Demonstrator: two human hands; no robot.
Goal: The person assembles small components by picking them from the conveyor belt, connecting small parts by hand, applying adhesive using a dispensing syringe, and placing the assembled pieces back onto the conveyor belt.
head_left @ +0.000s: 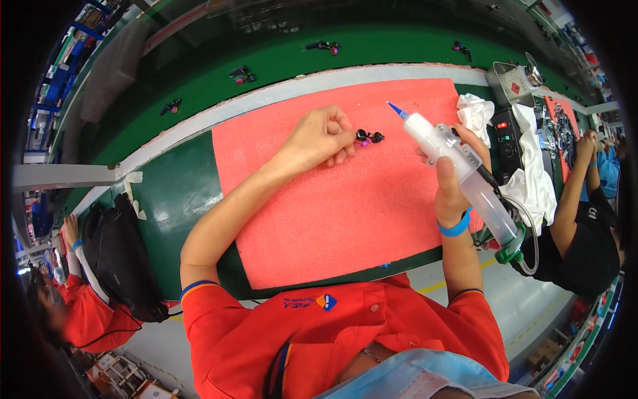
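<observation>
On the pink foam mat (299, 233), my left hand (322, 138) is closed, with its thumb and forefinger pinched at the edge of a small black part with a magenta piece (369, 137). The part's exact kind is too small to make out. My right hand (458, 156) is wrapped round a large translucent dispensing syringe (480, 193) with a clamp-like holder. Its blue tapered tip (397, 109) points up and left, above the mat and apart from the part. A cable and a clear hose run off the syringe's green rear end (510, 254).
Beyond the white rail (319, 82), similar small parts (323, 46) lie on a green belt (385, 43). On the right are a black control box (506, 143), white cloths (475, 114) and a metal dispenser can (515, 81). A black bag (119, 253) sits left. Co-workers are at both sides.
</observation>
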